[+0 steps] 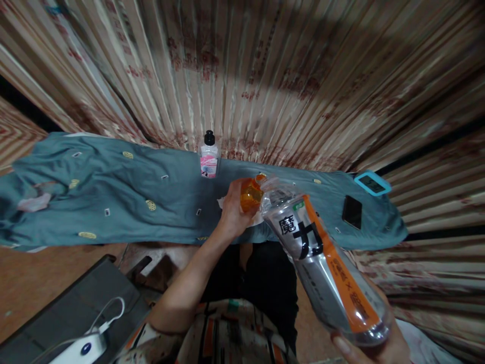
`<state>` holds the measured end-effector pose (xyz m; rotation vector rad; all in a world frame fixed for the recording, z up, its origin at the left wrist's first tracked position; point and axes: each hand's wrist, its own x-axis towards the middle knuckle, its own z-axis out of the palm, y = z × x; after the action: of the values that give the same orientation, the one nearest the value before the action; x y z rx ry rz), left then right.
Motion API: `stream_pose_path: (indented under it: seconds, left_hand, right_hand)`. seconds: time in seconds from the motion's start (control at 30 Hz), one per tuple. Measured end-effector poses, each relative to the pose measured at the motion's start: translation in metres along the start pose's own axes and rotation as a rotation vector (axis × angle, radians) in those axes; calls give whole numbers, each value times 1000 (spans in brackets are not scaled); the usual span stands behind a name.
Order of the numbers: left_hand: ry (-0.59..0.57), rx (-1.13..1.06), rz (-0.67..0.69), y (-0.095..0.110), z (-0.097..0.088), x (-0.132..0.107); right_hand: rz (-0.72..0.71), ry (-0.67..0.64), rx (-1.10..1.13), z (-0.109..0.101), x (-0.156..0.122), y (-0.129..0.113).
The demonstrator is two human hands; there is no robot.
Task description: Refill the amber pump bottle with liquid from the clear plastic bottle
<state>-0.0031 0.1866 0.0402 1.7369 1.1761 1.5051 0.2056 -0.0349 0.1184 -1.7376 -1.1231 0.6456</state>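
Note:
My left hand (235,215) is closed around a small amber bottle (251,195) above the cloth. In my right hand (390,344), wrapped round the base end, is a large clear plastic bottle (322,263) with an orange, black and silver label. The large bottle lies tilted, its neck pointing up and left at the amber bottle's top. Whether the two mouths touch I cannot tell. Under my left hand a bit of white tissue (257,220) shows. Behind stands an upright clear bottle (208,156) with a pink label and black cap.
A teal patterned cloth (125,202) covers the long narrow surface. On its right lie a dark phone (352,211) and a blue-rimmed clock-like device (372,183). Pleated curtains (235,76) hang close behind. A white power strip (81,349) with a cable sits at lower left.

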Motion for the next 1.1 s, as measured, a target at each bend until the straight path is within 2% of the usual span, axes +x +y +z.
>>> stream_pose_path:
  seconds: [0.33,0.83,1.1]
  left_hand:
    - [5,16,14,0,1,0]
    - [4,1,3,1,0,0]
    - [2,-16,-26,3,0,0]
  right_hand:
    - [17,13,-14,1,0,0]
    - [-41,6,-47,1,1,1]
    - [10,4,-39,0,-1,3]
